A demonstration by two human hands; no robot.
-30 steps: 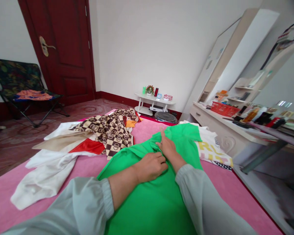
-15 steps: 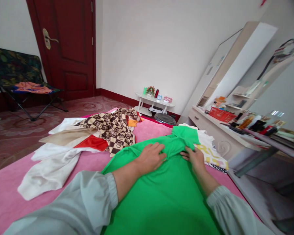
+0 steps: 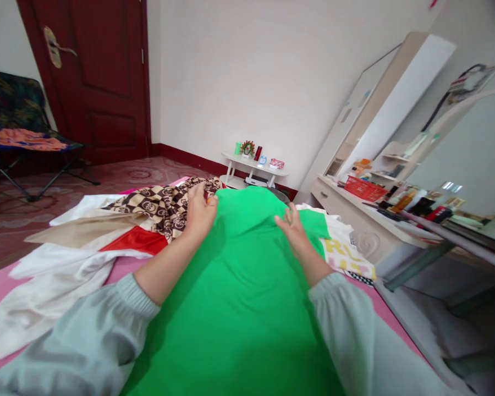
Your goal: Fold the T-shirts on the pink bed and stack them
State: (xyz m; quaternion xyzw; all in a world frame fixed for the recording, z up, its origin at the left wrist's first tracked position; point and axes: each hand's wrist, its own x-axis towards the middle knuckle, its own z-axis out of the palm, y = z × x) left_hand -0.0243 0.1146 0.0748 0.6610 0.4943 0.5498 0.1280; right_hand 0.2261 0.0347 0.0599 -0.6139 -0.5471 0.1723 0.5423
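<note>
A green T-shirt (image 3: 235,291) lies spread before me, its far part raised and rounded and its near part flat with soft creases. At its far left edge, my left hand (image 3: 201,212) is open, thumb apart from the fingers, close to the cloth. My right hand (image 3: 293,228) is open by the far right side, fingers spread over the green fabric beside the sleeve. Brown-and-cream checked clothing (image 3: 160,206) is heaped just left of my left hand. Under the right sleeve lies a white garment with yellow letters (image 3: 346,253).
White clothes (image 3: 53,302) and a red piece (image 3: 136,241) lie on the pink bed cover (image 3: 126,268) at left. A dressing table (image 3: 342,203) with a red basket (image 3: 363,188) stands at right. Beyond are a low white shelf (image 3: 251,162), a folding chair (image 3: 28,140) and a door (image 3: 107,82).
The bunched far part of the T-shirt has opened out away from me. My left hand has moved left and farther off; my right hand has moved left and up, its fingers off the bunched cloth.
</note>
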